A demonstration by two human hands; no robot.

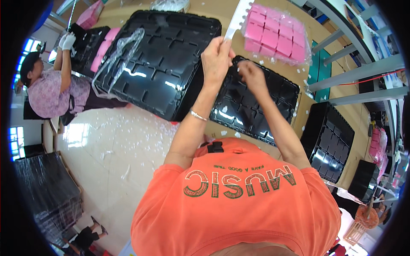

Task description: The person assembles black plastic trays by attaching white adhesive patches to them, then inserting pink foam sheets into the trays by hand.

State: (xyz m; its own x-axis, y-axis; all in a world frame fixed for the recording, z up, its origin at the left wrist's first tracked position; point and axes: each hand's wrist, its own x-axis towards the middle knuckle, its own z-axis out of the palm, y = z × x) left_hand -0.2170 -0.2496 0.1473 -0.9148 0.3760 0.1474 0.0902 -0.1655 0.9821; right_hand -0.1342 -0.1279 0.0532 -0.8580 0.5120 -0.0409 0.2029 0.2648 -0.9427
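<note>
Raised at the far middle, my left hand [215,62] is closed on the lower end of a long white strip [237,21] with a notched right edge. My right hand [253,77] is just to its right, over a black plastic tray [256,100] with molded compartments. Its fingers are bent but blurred, so I cannot tell whether they hold anything. Small white bits lie on and around this tray. To the left of my left hand sits a larger stack of black trays [158,59], with a crumpled clear plastic strip [124,59] on top.
Pink blocks in clear wrap [275,34] sit beyond the near tray. Another black tray stack [329,143] stands at right, by metal frame bars [358,77]. At left a gloved co-worker [53,91] handles black trays. White scraps litter the floor [128,149]. A wrapped dark stack [47,187] stands lower left.
</note>
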